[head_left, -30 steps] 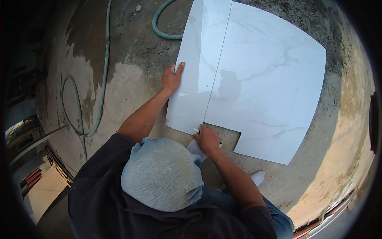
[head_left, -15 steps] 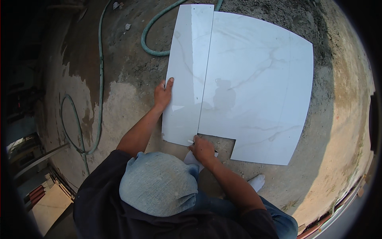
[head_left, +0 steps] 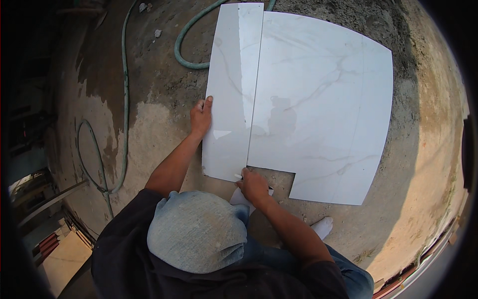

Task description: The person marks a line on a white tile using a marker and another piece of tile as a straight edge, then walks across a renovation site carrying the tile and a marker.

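A long, narrow white marble-patterned tile strip [head_left: 226, 119] lies along the left side of a large white tile [head_left: 318, 109] with faint grey veins. The large tile has a rectangular notch in its near edge. My left hand [head_left: 201, 117] grips the strip's left edge, thumb on top; its other fingers are partly hidden. At the strip's near end, my right hand [head_left: 254, 187] is closed around a short white pen-like stick [head_left: 238, 176], close to the seam between the two tiles. A white piece [head_left: 243, 200] shows below that hand, partly covered.
A green hose [head_left: 125, 99] loops over the stained concrete floor [head_left: 159, 124] on the left, and another length [head_left: 180, 50] curves behind the strip. Wet grey grit [head_left: 381, 22] borders the far right. Stacked boards [head_left: 64, 249] stand at lower left.
The strip's far end has shifted slightly left against the large tile, together with my left hand. My right hand stays at the near end with the white stick.
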